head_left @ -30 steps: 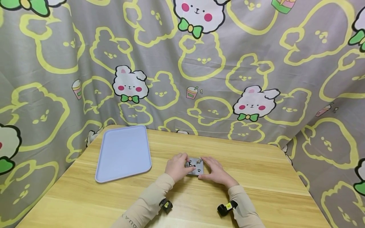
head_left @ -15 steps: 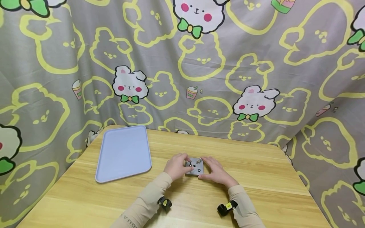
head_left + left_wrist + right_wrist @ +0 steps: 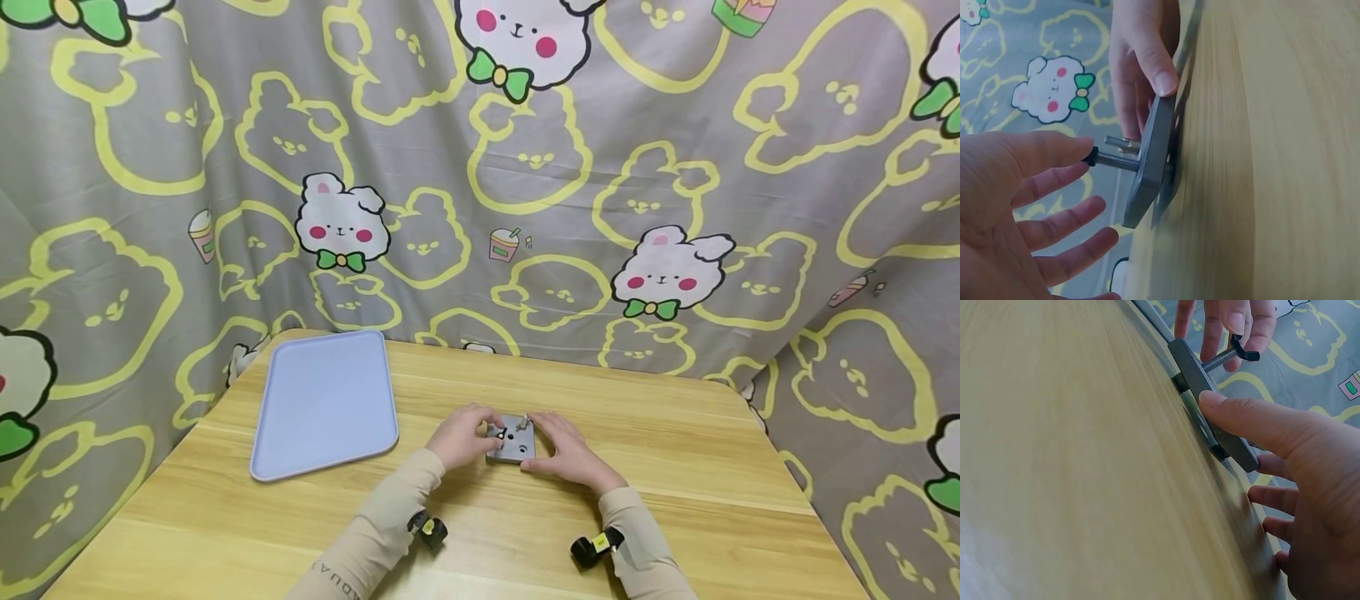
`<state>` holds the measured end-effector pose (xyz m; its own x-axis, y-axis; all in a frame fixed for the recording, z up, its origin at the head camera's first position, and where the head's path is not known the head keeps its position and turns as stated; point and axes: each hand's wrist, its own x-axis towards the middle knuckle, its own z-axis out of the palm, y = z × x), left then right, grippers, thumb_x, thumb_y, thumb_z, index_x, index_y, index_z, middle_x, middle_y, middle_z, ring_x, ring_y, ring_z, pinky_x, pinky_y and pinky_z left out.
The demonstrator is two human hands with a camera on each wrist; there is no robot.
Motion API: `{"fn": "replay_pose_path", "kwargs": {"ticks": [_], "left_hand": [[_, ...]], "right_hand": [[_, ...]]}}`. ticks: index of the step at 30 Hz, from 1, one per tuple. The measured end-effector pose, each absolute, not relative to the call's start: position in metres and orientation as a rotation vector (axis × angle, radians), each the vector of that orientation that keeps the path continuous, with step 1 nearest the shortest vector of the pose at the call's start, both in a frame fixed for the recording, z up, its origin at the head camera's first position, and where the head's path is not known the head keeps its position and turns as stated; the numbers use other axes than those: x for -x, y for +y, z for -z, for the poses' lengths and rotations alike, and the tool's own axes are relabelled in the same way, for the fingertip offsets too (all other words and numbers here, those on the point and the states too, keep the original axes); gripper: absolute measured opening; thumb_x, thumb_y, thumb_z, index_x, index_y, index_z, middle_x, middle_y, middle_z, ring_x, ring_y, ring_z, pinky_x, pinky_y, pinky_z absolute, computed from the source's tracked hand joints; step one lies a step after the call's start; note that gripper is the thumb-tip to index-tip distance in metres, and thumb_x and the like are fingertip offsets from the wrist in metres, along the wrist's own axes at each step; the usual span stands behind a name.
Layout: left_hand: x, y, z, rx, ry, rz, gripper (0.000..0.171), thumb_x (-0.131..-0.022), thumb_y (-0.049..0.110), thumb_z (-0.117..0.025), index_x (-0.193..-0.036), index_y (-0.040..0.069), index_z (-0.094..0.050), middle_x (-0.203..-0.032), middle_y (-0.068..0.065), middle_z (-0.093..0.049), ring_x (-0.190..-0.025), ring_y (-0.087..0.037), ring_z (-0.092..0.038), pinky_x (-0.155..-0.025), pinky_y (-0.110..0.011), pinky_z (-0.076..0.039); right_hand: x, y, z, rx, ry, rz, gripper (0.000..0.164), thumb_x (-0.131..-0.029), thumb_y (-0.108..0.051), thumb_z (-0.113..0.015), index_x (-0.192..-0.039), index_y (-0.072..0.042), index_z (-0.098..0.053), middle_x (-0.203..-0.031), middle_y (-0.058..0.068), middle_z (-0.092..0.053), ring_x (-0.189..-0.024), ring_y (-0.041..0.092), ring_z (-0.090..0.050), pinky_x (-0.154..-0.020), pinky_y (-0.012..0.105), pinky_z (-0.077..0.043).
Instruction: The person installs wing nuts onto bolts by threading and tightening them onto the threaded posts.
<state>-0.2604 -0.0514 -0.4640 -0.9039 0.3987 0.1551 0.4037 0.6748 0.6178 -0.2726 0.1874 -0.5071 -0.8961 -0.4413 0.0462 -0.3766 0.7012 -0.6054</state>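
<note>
A grey metal plate (image 3: 517, 450) with round holes lies raised a little off the wooden table, on short dark stubs (image 3: 1180, 382) seen beneath it. A black-winged thumb screw (image 3: 1244, 351) stands in its left part, with bare thread showing above the plate. My left hand (image 3: 459, 437) pinches the screw's wings between thumb and forefinger, its other fingers spread. At the plate's right side, my right hand (image 3: 566, 450) holds the edges, thumb on the near edge and fingers toward the far one. A second, silvery screw (image 3: 524, 422) stands at the far right corner.
A pale blue tray (image 3: 326, 408) lies on the table (image 3: 675, 467) at the left. Behind the table hangs a grey curtain (image 3: 540, 208) with cartoon prints. Each sleeve carries a black wrist camera (image 3: 430, 529).
My left hand has shifted slightly left, and its thumb has drawn back, uncovering more of the plate and its holes. My right hand and the plate have stayed nearly still.
</note>
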Motion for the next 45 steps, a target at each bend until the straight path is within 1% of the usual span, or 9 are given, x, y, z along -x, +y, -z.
{"fn": "replay_pose_path", "kwargs": {"ticks": [9, 18, 21, 25, 29, 32, 35, 40, 45], "left_hand": [[0.2616, -0.0549, 0.4634, 0.682, -2.874, 1.117, 0.021, -0.086, 0.017, -0.072, -0.106, 0.013, -0.069, -0.12, -0.008, -0.067, -0.114, -0.03, -0.061, -0.1, -0.047, -0.049], [0.2618, -0.0568, 0.4618, 0.607, -2.856, 1.119, 0.019, -0.088, 0.016, -0.069, -0.106, 0.011, -0.069, -0.117, -0.01, -0.067, -0.108, -0.031, -0.062, -0.093, -0.048, -0.052], [0.2613, -0.0563, 0.4623, 0.574, -2.848, 1.082, 0.016, -0.088, 0.018, -0.07, -0.102, 0.012, -0.069, -0.114, -0.01, -0.067, -0.105, -0.029, -0.063, -0.091, -0.046, -0.054], [0.2601, -0.0551, 0.4623, 0.532, -2.827, 1.052, 0.007, -0.086, 0.019, -0.071, -0.089, 0.015, -0.066, -0.108, -0.008, -0.068, -0.099, -0.025, -0.063, -0.088, -0.044, -0.054], [0.2591, -0.0538, 0.462, 0.526, -2.811, 1.061, 0.01, -0.085, 0.017, -0.072, -0.08, 0.017, -0.062, -0.101, -0.007, -0.068, -0.095, -0.023, -0.062, -0.086, -0.042, -0.053], [0.2589, -0.0534, 0.4618, 0.549, -2.805, 1.052, 0.008, -0.084, 0.015, -0.071, -0.081, 0.016, -0.064, -0.1, -0.007, -0.068, -0.094, -0.024, -0.062, -0.084, -0.04, -0.054], [0.2587, -0.0533, 0.4612, 0.571, -2.812, 1.061, 0.005, -0.084, 0.014, -0.071, -0.086, 0.014, -0.067, -0.104, -0.009, -0.069, -0.096, -0.026, -0.063, -0.085, -0.041, -0.054], [0.2587, -0.0535, 0.4603, 0.594, -2.827, 1.094, 0.009, -0.085, 0.012, -0.07, -0.093, 0.011, -0.068, -0.108, -0.011, -0.069, -0.1, -0.03, -0.064, -0.088, -0.044, -0.054], [0.2579, -0.0548, 0.4584, 0.573, -2.853, 1.097, 0.009, -0.081, 0.014, -0.07, -0.088, 0.013, -0.065, -0.11, -0.011, -0.068, -0.103, -0.029, -0.063, -0.091, -0.045, -0.053]], "right_hand": [[0.2726, 0.1875, 0.5069, 0.684, 2.802, 0.959, 0.09, -0.079, -0.048, -0.075, -0.15, -0.01, -0.036, -0.154, 0.014, -0.038, -0.147, 0.043, -0.021, -0.119, 0.064, -0.013], [0.2724, 0.1873, 0.5053, 0.678, 2.801, 0.955, 0.089, -0.079, -0.048, -0.075, -0.15, -0.01, -0.037, -0.154, 0.013, -0.039, -0.147, 0.042, -0.022, -0.119, 0.063, -0.013], [0.2726, 0.1872, 0.5053, 0.679, 2.799, 0.96, 0.089, -0.078, -0.047, -0.076, -0.149, -0.01, -0.037, -0.154, 0.014, -0.039, -0.147, 0.042, -0.022, -0.12, 0.062, -0.013], [0.2729, 0.1871, 0.5059, 0.679, 2.799, 0.959, 0.089, -0.078, -0.047, -0.076, -0.149, -0.01, -0.037, -0.154, 0.014, -0.038, -0.147, 0.043, -0.021, -0.12, 0.062, -0.012], [0.273, 0.187, 0.5063, 0.674, 2.801, 0.95, 0.09, -0.078, -0.048, -0.076, -0.15, -0.01, -0.037, -0.155, 0.014, -0.038, -0.147, 0.042, -0.021, -0.12, 0.062, -0.012], [0.2729, 0.1868, 0.5058, 0.669, 2.799, 0.95, 0.09, -0.078, -0.048, -0.076, -0.15, -0.011, -0.037, -0.155, 0.014, -0.038, -0.148, 0.041, -0.021, -0.12, 0.061, -0.012], [0.2728, 0.1867, 0.5053, 0.662, 2.795, 0.954, 0.09, -0.078, -0.048, -0.076, -0.15, -0.011, -0.036, -0.155, 0.014, -0.038, -0.148, 0.041, -0.021, -0.12, 0.061, -0.012], [0.2727, 0.1874, 0.5057, 0.66, 2.79, 0.951, 0.09, -0.079, -0.049, -0.075, -0.15, -0.011, -0.035, -0.156, 0.014, -0.036, -0.148, 0.041, -0.02, -0.12, 0.062, -0.011], [0.2737, 0.188, 0.5079, 0.673, 2.797, 0.949, 0.091, -0.079, -0.05, -0.075, -0.151, -0.011, -0.035, -0.156, 0.014, -0.037, -0.148, 0.042, -0.02, -0.12, 0.062, -0.011]]}}
